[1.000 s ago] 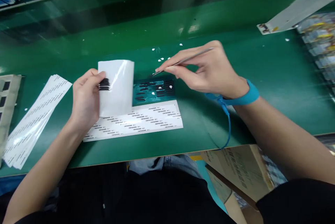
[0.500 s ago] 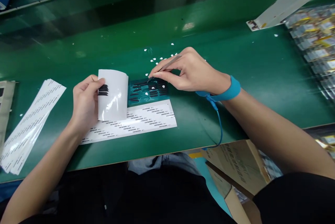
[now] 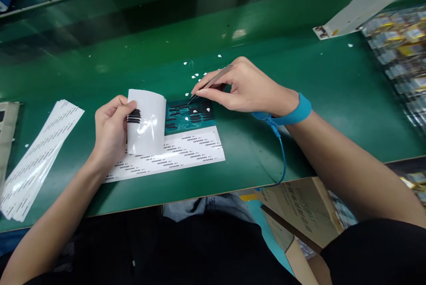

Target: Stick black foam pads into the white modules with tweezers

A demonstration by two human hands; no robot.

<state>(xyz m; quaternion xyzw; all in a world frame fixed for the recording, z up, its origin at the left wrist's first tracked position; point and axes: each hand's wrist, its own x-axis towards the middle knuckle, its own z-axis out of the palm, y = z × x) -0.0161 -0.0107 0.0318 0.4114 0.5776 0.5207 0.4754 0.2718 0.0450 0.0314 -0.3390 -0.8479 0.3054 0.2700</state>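
Note:
My left hand (image 3: 111,129) is closed round a glossy white backing sheet (image 3: 148,123), bent upward, with a few black strips by my thumb. My right hand (image 3: 244,86), with a blue wrist strap (image 3: 294,112), pinches metal tweezers (image 3: 209,83). The tweezer tips touch the top of a teal sheet carrying small black strips (image 3: 189,114) that lies flat on the green bench. A long white printed liner strip (image 3: 173,154) lies just in front of the teal sheet, partly under the white sheet.
A stack of white printed liner strips (image 3: 36,158) lies at the left. Small white paper dots (image 3: 199,72) are scattered behind the teal sheet. Trays of packed parts (image 3: 399,58) stand at the right, a white strip (image 3: 369,1) behind them. Cardboard boxes (image 3: 299,214) sit below the bench edge.
My right hand has come down and left, bringing the tweezer tips onto the teal sheet. My left hand has tilted the white sheet slightly.

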